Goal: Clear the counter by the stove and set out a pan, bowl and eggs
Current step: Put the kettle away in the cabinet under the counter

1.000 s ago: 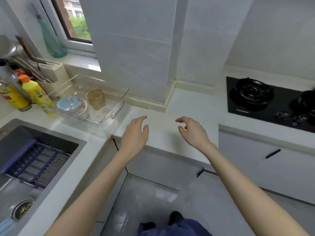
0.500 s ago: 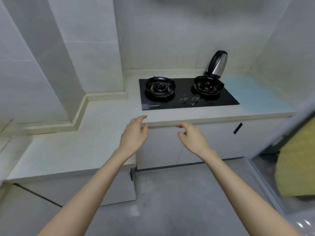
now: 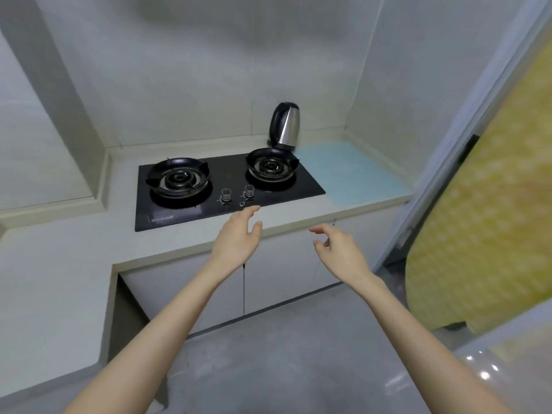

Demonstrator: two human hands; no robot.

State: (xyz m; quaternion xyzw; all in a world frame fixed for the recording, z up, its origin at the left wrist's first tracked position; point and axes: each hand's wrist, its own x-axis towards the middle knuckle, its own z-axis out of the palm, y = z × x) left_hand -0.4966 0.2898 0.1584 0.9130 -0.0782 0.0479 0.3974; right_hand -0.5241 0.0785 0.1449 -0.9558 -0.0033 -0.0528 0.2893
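A black two-burner gas stove (image 3: 191, 206) is set into the pale counter (image 3: 68, 234). Behind its right burner stands a steel and black electric kettle (image 3: 285, 127). A light blue mat (image 3: 349, 171) covers the counter to the right of the stove. My left hand (image 3: 239, 239) hovers over the counter's front edge, just in front of the stove knobs, fingers relaxed and holding nothing. My right hand (image 3: 340, 251) hangs in front of the white cabinet doors, fingers loosely curled and empty. No pan, bowl or eggs are in view.
White cabinet doors (image 3: 280, 270) run under the counter. A tiled column (image 3: 56, 94) juts out at the left of the stove. At the right a yellow patterned panel (image 3: 484, 222) stands beside a pale door frame. The floor is grey.
My view has swung right, from the sink and dish rack to the stove, then closer to it. Both hands stay raised and empty, now nearer the stove's front.
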